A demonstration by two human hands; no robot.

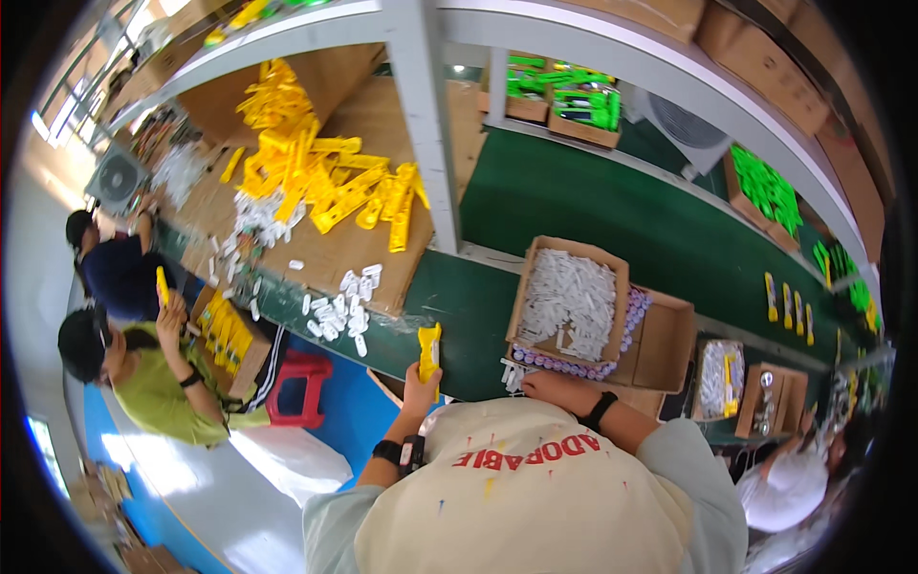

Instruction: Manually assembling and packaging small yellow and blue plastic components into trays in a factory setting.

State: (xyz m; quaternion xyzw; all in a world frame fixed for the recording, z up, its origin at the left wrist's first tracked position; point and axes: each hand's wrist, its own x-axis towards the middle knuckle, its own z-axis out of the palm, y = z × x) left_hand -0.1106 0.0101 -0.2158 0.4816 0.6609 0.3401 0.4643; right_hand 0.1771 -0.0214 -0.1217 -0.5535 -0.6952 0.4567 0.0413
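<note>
Grip of left hand [417,390] holds upright yellow piece [429,348] by near edge of green desk [478,356], right hand [541,385] beside small white parts [512,374], its grip I can't tell.

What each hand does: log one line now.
left hand: holds yellow piece | right hand: by white parts, grip unclear | carton: white pieces

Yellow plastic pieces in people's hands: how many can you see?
2. One yellow plastic piece is in the wearer's left hand; a second yellow plastic piece is in the green-clad co-worker's raised hand. More may be hidden.
</note>
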